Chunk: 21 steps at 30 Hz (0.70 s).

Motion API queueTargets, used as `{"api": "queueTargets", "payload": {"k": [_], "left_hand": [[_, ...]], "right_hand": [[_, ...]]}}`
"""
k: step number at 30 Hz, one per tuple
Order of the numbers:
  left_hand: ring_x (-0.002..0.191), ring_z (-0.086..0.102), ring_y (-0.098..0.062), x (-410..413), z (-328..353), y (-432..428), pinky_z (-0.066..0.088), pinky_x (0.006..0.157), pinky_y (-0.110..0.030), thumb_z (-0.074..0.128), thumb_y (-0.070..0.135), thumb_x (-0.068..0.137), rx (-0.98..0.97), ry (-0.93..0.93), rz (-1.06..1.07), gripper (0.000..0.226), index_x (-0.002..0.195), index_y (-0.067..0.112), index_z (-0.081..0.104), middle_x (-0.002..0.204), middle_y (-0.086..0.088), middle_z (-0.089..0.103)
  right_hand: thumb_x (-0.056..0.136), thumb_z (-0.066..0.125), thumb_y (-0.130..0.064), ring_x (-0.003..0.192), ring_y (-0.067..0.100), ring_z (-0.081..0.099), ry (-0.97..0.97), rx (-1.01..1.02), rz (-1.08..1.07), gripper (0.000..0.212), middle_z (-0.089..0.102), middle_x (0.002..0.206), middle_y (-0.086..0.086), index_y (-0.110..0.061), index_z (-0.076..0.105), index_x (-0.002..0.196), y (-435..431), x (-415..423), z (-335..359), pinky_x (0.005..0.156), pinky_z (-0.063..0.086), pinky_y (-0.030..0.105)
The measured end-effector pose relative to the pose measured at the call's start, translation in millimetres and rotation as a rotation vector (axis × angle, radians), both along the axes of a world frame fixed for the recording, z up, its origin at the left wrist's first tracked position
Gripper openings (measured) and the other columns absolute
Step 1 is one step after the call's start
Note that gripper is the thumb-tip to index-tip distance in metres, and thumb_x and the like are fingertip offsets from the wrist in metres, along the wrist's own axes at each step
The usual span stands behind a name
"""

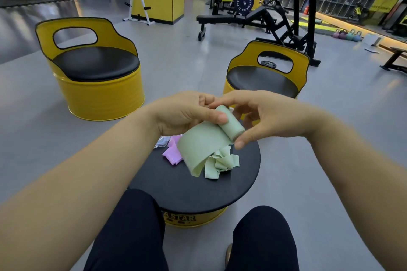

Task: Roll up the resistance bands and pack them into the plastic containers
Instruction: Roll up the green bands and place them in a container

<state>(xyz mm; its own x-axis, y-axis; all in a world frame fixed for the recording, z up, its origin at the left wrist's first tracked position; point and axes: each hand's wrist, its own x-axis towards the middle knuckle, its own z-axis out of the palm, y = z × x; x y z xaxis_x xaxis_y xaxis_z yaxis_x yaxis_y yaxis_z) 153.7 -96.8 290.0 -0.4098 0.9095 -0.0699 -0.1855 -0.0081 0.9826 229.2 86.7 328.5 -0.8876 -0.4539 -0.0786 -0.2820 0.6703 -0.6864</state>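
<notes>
Both hands are up over the round black table (176, 189), working the green band (204, 138): the left hand (185, 114) pinches one end of its roll, the right hand (259, 114) pinches the other. Its loose tail trails onto the table beside a pink band (172, 154).

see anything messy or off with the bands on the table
The green band has its unrolled tail crumpled and twisted on the black table, below the roll that the left hand and right hand hold. A pink band lies loose beside it. Nothing looks damaged.
</notes>
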Motion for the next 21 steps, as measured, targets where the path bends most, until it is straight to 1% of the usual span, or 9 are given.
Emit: {"api": "queueTargets", "payload": {"k": [3,5,7,10,12,14,16,19,21], "left_hand": [[0.075,0.070,-0.018,-2.3,-1.7,-1.3,0.057,0.065,-0.026,0.085,0.020,0.052,0.019,-0.027,-0.008,0.037,0.085,0.012,0.071,0.084,-0.007,0.071],[0.081,0.070,-0.019,-2.6,-3.6,-2.4,0.057,0.071,-0.028,0.088,0.023,0.052,0.006,-0.030,-0.029,0.054,0.099,0.007,0.066,0.092,-0.009,0.071],[0.077,0.070,-0.016,-0.2,-4.9,-3.1,0.057,0.068,-0.026,0.082,0.017,0.055,-0.028,0.017,-0.044,0.042,0.096,0.010,0.071,0.088,-0.006,0.072],[0.062,0.068,-0.011,5.7,-5.6,-5.0,0.054,0.056,-0.020,0.075,0.003,0.065,-0.105,0.082,0.003,0.015,0.074,0.015,0.076,0.072,-0.001,0.072],[0.057,0.066,-0.010,7.2,-6.3,-6.6,0.053,0.054,-0.020,0.066,0.012,0.071,-0.148,0.111,0.042,0.011,0.067,0.016,0.075,0.067,-0.001,0.071],[0.056,0.065,-0.011,7.5,-6.9,-7.6,0.054,0.054,-0.020,0.064,0.017,0.070,-0.178,0.128,0.074,0.011,0.066,0.016,0.074,0.066,-0.002,0.070],[0.057,0.064,-0.011,7.4,-6.3,-8.2,0.054,0.054,-0.020,0.066,0.018,0.069,-0.198,0.141,0.095,0.009,0.070,0.015,0.073,0.068,-0.002,0.070],[0.059,0.063,-0.009,8.2,-3.6,-9.1,0.052,0.055,-0.018,0.064,0.017,0.071,-0.199,0.134,0.083,0.015,0.082,0.011,0.071,0.071,-0.001,0.069],[0.061,0.064,-0.008,9.2,-2.8,-9.0,0.051,0.056,-0.016,0.061,0.014,0.076,-0.186,0.125,0.079,0.018,0.092,0.008,0.067,0.075,-0.001,0.069]], "right_hand": [[0.058,0.087,-0.037,0.087,0.029,0.060,0.034,-0.083,-0.020,0.061,0.064,0.104,0.006,-0.033,0.062,0.113,-0.8,1.7,-0.8,0.075,0.052,0.043],[0.057,0.085,-0.033,0.087,0.035,0.059,0.054,-0.169,-0.006,0.057,0.064,0.104,0.007,-0.031,0.064,0.111,-0.1,3.5,-4.2,0.075,0.051,0.047],[0.057,0.085,-0.028,0.088,0.037,0.059,0.075,-0.228,-0.013,0.055,0.065,0.104,0.005,-0.032,0.064,0.108,1.4,4.4,-8.2,0.075,0.051,0.048],[0.054,0.084,-0.028,0.080,0.028,0.057,0.100,-0.303,-0.054,0.052,0.066,0.100,0.007,-0.033,0.066,0.103,5.7,4.5,-13.6,0.067,0.047,0.036],[0.054,0.083,-0.028,0.080,0.023,0.055,0.094,-0.349,-0.073,0.053,0.068,0.100,0.003,-0.032,0.066,0.103,9.1,4.3,-15.8,0.066,0.046,0.027],[0.054,0.082,-0.027,0.085,0.025,0.056,0.083,-0.369,-0.075,0.053,0.070,0.101,-0.005,-0.031,0.065,0.104,11.3,3.9,-17.6,0.069,0.048,0.026],[0.054,0.082,-0.026,0.091,0.032,0.058,0.089,-0.379,-0.069,0.053,0.070,0.104,-0.006,-0.030,0.065,0.104,12.8,3.4,-19.7,0.072,0.050,0.031],[0.055,0.082,-0.023,0.104,0.042,0.055,0.084,-0.402,-0.061,0.054,0.069,0.109,0.001,-0.024,0.065,0.106,14.5,1.6,-24.2,0.082,0.047,0.058],[0.056,0.083,-0.023,0.104,0.035,0.056,0.100,-0.365,-0.082,0.055,0.067,0.108,0.003,-0.020,0.065,0.108,14.5,0.7,-25.6,0.078,0.049,0.054]]}}
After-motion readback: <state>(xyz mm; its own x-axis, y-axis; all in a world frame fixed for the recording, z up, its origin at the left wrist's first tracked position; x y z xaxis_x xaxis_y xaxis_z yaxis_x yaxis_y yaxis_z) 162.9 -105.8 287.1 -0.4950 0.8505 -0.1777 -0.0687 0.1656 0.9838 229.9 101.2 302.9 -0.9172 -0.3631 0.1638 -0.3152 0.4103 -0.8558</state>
